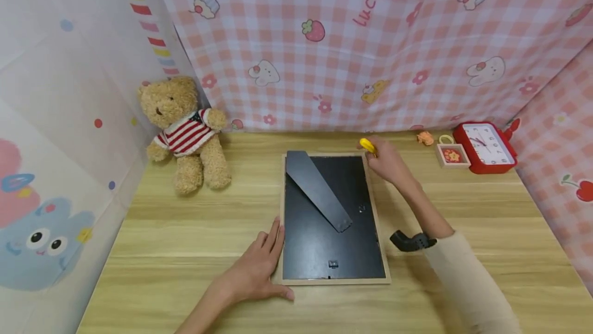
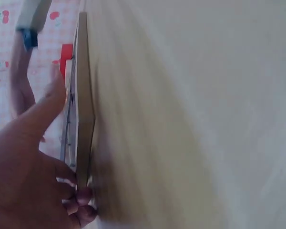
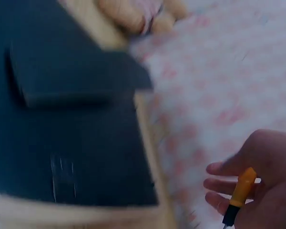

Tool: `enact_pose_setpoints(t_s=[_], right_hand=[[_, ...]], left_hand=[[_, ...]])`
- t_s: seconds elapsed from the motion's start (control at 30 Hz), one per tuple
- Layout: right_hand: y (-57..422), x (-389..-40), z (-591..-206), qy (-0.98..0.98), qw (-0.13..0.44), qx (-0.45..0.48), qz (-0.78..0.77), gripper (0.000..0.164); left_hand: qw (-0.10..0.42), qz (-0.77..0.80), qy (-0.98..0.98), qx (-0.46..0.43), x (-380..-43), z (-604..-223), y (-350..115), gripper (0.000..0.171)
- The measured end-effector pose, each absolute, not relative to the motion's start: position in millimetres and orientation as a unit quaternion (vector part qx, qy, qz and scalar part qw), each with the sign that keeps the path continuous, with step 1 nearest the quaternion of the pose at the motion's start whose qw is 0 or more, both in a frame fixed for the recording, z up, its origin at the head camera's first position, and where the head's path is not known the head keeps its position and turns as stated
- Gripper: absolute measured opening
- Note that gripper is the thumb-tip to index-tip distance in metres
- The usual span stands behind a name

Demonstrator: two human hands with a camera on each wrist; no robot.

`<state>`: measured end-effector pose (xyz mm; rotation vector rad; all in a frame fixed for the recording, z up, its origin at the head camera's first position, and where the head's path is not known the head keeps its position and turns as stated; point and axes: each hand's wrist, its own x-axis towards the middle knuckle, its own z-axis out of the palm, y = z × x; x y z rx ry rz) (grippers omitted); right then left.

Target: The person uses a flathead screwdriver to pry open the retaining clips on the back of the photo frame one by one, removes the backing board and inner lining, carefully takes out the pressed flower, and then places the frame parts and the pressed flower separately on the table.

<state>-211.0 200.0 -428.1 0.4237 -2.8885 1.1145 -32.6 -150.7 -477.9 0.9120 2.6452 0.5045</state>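
Note:
A picture frame [image 1: 319, 251] lies face down on the table, its black backing and slanted easel stand [image 1: 317, 190] showing. At the frame's lower left corner, my left hand [image 1: 257, 262] rests with its fingers along the light wooden edge and its thumb out beside the bottom edge. In the left wrist view, fingertips [image 2: 85, 195] touch the wooden side. My right hand [image 1: 386, 161] is by the upper right corner and holds a small screwdriver [image 3: 240, 193] with a yellow and black handle. Its metal shaft is mostly cut off at the bottom of the right wrist view.
A teddy bear [image 1: 190, 133] in a striped shirt sits at the back left. At the back right are a red clock [image 1: 486, 147], a small wooden box [image 1: 453, 155] and a crumpled orange piece [image 1: 424, 138]. A checked pink curtain [image 1: 333, 82] hangs behind the table.

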Motion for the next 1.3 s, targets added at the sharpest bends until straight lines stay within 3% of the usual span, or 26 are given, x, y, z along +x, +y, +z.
enact_pose_setpoints(t_s=[0.23, 0.37, 0.6, 0.7, 0.83, 0.93, 1.03, 1.17, 1.2, 1.3], right_hand=[[217, -250, -466, -0.938, -0.010, 0.181, 0.295, 0.029], [221, -250, -475, -0.940, -0.016, 0.191, 0.282, 0.017], [237, -240, -463, -0.945, -0.043, 0.191, 0.263, 0.021], [250, -232, -458, -0.947, -0.052, 0.196, 0.247, 0.024], [266, -216, -454, -0.952, -0.056, 0.197, 0.226, 0.023], [273, -202, -453, -0.956, -0.055, 0.198, 0.210, 0.019], [277, -187, -453, -0.959, -0.054, 0.195, 0.199, 0.018], [282, -169, -455, -0.962, -0.049, 0.187, 0.191, 0.018], [284, -164, -456, -0.962, -0.051, 0.184, 0.196, 0.016], [291, -152, -464, -0.962, -0.060, 0.173, 0.204, 0.009]], left_hand=[[0.128, 0.137, 0.936, 0.297, -22, -480, -140, 0.131], [0.132, 0.133, 0.941, 0.282, -21, -480, -138, 0.129], [0.107, 0.172, 0.950, 0.236, -32, -479, -148, 0.123], [0.046, 0.182, 0.961, 0.204, -41, -481, -158, 0.104], [-0.080, 0.171, 0.968, 0.162, -52, -489, -171, 0.061], [-0.138, 0.176, 0.964, 0.141, -60, -497, -177, 0.046], [-0.130, 0.215, 0.960, 0.120, -65, -502, -177, 0.035], [-0.063, 0.289, 0.951, 0.093, -73, -498, -171, 0.009], [-0.043, 0.305, 0.947, 0.089, -75, -498, -169, 0.011], [0.033, 0.345, 0.934, 0.085, -83, -492, -164, 0.043]])
